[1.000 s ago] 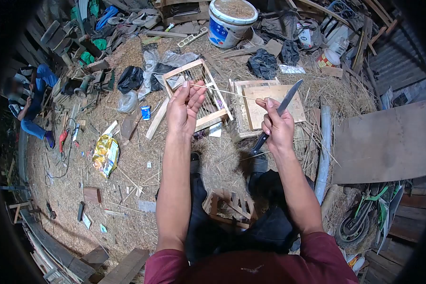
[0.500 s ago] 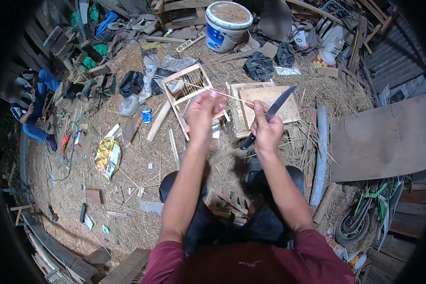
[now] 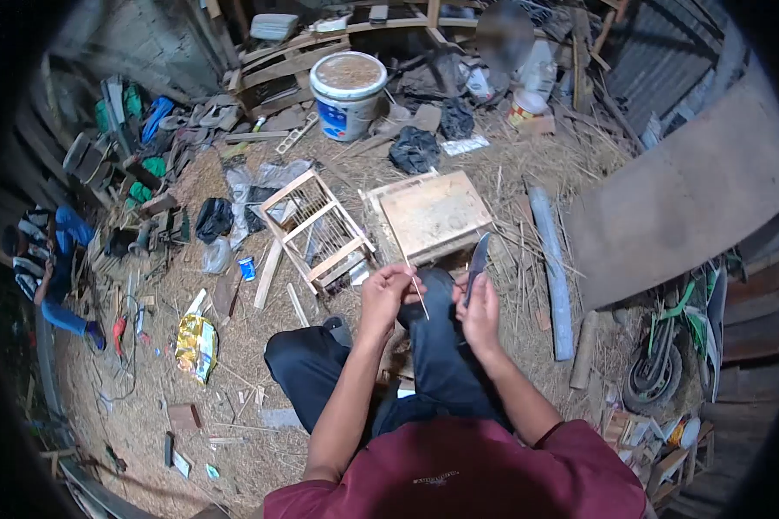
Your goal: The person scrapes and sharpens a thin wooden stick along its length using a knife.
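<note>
My left hand (image 3: pixel 384 300) pinches a thin wooden stick (image 3: pixel 421 297) that slants down past its fingertips, above my right-hand knee. In my right hand (image 3: pixel 481 317) is a knife (image 3: pixel 478 262) with a dark handle, its blade pointing up and away from me. Beyond my left hand, a wooden frame with thin bars (image 3: pixel 325 227) lies on the straw-strewn ground. A low wooden box with a flat board top (image 3: pixel 435 214) stands just beyond both hands.
A white and blue bucket (image 3: pixel 348 97) stands at the back. To the right are a grey pole (image 3: pixel 550 268), a large board (image 3: pixel 684 195) and a green motorbike (image 3: pixel 679 337). A yellow packet (image 3: pixel 196 348) lies on the left, where a seated person (image 3: pixel 50 268) is.
Both hands have come down and closer to my body. The stick, level between the hands before, now slants from my left hand only. My view has shifted and my legs have moved.
</note>
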Action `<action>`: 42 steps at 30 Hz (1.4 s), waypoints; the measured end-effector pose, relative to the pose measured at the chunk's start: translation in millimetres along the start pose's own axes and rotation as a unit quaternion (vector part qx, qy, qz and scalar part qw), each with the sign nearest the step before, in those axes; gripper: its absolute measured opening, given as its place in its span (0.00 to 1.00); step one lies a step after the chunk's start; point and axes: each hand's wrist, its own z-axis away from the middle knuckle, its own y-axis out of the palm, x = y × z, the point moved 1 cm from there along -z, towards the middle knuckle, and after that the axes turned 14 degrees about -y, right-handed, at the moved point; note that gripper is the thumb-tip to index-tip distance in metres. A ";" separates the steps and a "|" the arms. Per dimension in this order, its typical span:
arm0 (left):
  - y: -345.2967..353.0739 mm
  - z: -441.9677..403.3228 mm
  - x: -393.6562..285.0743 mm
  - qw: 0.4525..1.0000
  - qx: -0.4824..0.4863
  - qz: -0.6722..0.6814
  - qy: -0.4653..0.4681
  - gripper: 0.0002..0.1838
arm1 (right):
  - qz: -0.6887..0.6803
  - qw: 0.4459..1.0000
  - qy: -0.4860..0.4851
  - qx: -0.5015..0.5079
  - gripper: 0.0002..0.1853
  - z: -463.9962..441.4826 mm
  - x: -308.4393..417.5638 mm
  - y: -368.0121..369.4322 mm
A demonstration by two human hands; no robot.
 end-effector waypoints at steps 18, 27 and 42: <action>-7.8 20.2 94.7 0.954 0.137 -0.187 -0.190 0.08 | 0.551 0.759 -0.145 0.314 0.18 9.2 -16.8 -78.6; -71.9 135.2 77.1 0.941 0.098 -0.241 -0.215 0.09 | 0.568 0.789 -0.090 0.218 0.17 4.1 -13.5 -92.2; 16.1 4.2 99.7 0.981 0.082 -0.065 -0.161 0.08 | 0.555 0.743 -0.225 0.299 0.08 22.8 -6.7 -76.4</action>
